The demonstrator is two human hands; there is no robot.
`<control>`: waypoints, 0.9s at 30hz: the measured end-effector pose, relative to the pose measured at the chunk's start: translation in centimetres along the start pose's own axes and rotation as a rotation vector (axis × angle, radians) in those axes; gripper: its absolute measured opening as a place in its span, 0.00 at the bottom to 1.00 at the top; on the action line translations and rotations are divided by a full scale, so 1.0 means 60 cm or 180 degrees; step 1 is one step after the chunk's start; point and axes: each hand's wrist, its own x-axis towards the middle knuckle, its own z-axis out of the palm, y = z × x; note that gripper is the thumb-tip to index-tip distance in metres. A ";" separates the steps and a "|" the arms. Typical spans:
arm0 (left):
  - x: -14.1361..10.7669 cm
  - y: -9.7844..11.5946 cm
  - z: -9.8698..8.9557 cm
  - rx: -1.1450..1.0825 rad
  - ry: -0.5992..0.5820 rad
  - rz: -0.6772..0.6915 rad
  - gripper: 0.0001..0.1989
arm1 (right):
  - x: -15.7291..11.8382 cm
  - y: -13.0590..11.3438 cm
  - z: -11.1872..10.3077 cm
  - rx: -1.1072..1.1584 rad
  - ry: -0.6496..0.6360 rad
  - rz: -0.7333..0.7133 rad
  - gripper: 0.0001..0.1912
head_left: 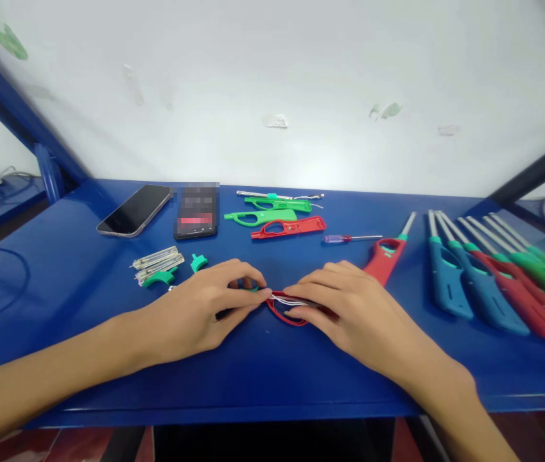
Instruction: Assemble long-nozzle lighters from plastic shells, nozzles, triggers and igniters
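Near the middle of the blue table, both my hands work on a red lighter casing (pixel 287 317) with thin white wires (pixel 287 299) running along it. My right hand (pixel 349 298) is closed around the casing's right part, hiding much of it. At its left end my left hand (pixel 209 295) pinches with thumb and forefinger; whether it grips the wires or the casing's neck is hidden. Left of that hand lie small green plastic pieces (pixel 199 262) and several metal-and-clear parts (pixel 156 262). Just beyond my right hand lies a red lighter (pixel 386 256).
Assembled blue, red and green lighters (pixel 450 282) line the right side. Behind my hands lie a red casing half (pixel 291 227), green casing halves (pixel 267 218), a metal tube (pixel 257 194) and a purple-handled screwdriver (pixel 337 239). Two phones (pixel 136 210) lie back left; a white wall stands behind.
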 end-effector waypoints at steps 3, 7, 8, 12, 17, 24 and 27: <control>-0.001 -0.001 0.004 -0.0012 0.0010 -0.0061 0.13 | -0.001 0.000 0.000 0.0035 -0.0029 0.0000 0.10; 0.000 -0.003 0.006 0.0024 0.0083 -0.0065 0.12 | -0.001 0.002 -0.006 0.0181 -0.0030 0.0042 0.11; 0.001 -0.004 0.006 0.0022 0.0099 -0.0064 0.12 | -0.001 0.003 -0.009 0.0264 -0.0001 0.0075 0.11; -0.001 -0.004 0.005 -0.0002 0.0124 -0.0045 0.12 | -0.008 0.011 -0.025 0.0543 0.0144 0.0289 0.12; -0.002 -0.006 0.007 0.0015 0.0145 -0.0029 0.12 | -0.020 0.030 -0.036 0.0586 0.0038 0.0438 0.10; -0.002 -0.008 0.008 0.0040 0.0115 -0.0017 0.11 | -0.024 0.036 -0.029 0.0808 0.0056 0.0493 0.08; -0.002 -0.008 0.008 0.0064 0.0107 0.0002 0.11 | -0.021 0.030 -0.025 0.0748 0.0110 0.0466 0.08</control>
